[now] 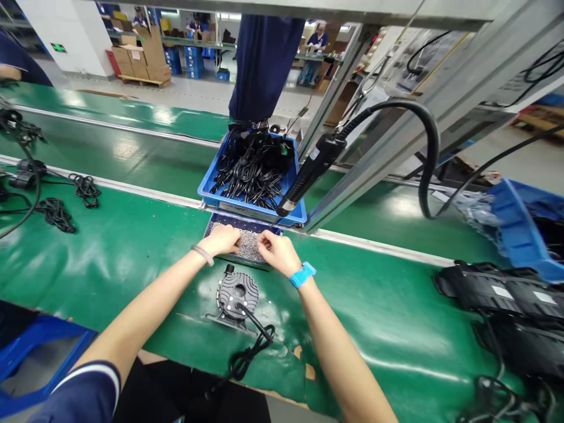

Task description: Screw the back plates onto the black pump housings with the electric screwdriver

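My left hand (222,239) and my right hand (277,251) both reach into a small dark tray of tiny silver screws (247,242) on the green belt. Both hands have their fingers curled down into the screws; what they pinch is too small to see. Just in front of the tray lies a round black ribbed device (238,292) with a black cable (247,352) trailing toward me. A black electric screwdriver (308,171) hangs on a thick hose above and to the right of my right hand.
A blue bin of black cords (251,170) sits behind the screw tray. Coiled cables (57,212) lie at left, black units (497,291) at right, another blue bin (524,229) far right. A person in dark blue stands beyond the bin (264,59).
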Demonstrator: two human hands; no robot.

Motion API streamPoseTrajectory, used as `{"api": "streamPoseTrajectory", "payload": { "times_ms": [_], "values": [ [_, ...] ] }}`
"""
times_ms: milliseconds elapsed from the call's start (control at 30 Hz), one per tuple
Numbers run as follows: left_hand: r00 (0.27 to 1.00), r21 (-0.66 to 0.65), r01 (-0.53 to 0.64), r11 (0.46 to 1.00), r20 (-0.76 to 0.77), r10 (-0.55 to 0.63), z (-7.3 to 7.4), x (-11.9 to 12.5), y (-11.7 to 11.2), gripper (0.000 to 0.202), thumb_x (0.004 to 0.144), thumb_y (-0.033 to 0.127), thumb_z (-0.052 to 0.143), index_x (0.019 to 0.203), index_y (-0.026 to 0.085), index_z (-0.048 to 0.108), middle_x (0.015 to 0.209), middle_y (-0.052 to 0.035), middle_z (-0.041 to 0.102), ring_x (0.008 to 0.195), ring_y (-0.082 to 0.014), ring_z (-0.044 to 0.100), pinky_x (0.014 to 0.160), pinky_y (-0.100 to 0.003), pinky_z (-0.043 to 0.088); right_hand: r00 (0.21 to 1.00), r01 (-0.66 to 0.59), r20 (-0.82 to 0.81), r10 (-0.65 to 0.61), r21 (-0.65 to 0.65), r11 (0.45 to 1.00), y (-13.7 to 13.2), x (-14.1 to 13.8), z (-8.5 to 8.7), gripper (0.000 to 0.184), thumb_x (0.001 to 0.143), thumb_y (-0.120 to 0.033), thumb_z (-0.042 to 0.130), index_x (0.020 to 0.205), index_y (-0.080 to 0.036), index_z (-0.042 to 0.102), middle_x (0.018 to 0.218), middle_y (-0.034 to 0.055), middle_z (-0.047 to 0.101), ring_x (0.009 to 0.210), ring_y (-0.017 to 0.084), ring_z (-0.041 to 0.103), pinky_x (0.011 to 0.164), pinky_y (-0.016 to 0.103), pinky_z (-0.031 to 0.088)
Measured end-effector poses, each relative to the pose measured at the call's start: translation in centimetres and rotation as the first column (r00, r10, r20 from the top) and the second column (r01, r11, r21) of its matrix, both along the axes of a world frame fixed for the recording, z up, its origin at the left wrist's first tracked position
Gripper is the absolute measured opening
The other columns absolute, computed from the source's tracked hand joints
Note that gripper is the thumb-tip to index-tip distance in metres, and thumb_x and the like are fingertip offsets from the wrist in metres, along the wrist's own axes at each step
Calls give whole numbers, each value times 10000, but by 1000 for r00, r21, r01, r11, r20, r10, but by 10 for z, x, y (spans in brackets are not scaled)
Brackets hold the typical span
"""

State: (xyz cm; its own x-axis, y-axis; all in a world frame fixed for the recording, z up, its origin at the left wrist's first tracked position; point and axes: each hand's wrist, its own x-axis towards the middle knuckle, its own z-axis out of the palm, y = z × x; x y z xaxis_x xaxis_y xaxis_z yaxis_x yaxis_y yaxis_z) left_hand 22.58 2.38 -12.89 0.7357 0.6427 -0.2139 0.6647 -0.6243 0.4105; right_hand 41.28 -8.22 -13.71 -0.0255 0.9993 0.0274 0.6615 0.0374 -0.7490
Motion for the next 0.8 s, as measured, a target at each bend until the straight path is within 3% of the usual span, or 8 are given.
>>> {"api": "streamPoseTrajectory", "payload": {
  "times_ms": [67,167,300,433,533,633,800],
  "values": [
    [999,-31,12,999,-34,-13,-2,9,1,141,635,43,850,653,148,757,664,-83,762,736,-237,736,756,-285,534,988,46,-149,-42,21,999,-23,-2,10,92,929,-263,562,868,-208,603,756,24,707,674,158,668,641,284,538],
    [1000,-49,8,999,-25,-9,-1,9,-1,141,660,32,825,619,149,758,637,-82,760,692,-234,734,722,-284,537,936,62,-349,-50,24,998,-63,-9,25,196,975,-379,525,883,-217,587,746,43,727,650,171,701,565,284,569],
    [993,5,-67,998,99,67,4,-3,-5,100,796,110,753,775,179,822,806,-87,818,807,-244,763,796,-306,559,852,95,-518,-73,16,995,-109,-23,40,275,937,-461,647,857,-198,652,684,48,737,536,160,684,482,259,575],
    [941,69,-197,978,292,169,6,-17,-11,160,893,176,689,961,181,834,998,-96,832,912,-240,775,870,-314,574,763,180,-635,-124,23,983,-133,-42,43,186,835,-360,801,808,-183,753,698,55,759,501,145,671,471,229,580],
    [871,88,-284,955,441,218,5,-26,-19,188,919,170,657,1008,178,823,1014,-82,832,884,-216,779,877,-307,587,821,220,-565,-80,183,958,-140,-52,39,40,841,-222,772,808,-203,786,763,56,770,612,156,713,539,219,593],
    [783,87,-353,932,573,243,8,-36,-31,180,910,147,656,993,175,813,999,-65,832,884,-202,777,875,-303,600,914,215,-403,-47,381,899,-142,-57,36,115,863,-122,721,843,-219,780,789,42,765,691,151,724,606,212,587],
    [629,29,-410,912,733,259,19,-60,-75,173,943,219,638,985,152,791,937,-71,822,811,-181,770,792,-284,626,951,178,-306,-33,460,870,-143,-55,34,155,861,-70,703,857,-222,733,788,14,756,728,140,725,692,220,581]
  ]
}}
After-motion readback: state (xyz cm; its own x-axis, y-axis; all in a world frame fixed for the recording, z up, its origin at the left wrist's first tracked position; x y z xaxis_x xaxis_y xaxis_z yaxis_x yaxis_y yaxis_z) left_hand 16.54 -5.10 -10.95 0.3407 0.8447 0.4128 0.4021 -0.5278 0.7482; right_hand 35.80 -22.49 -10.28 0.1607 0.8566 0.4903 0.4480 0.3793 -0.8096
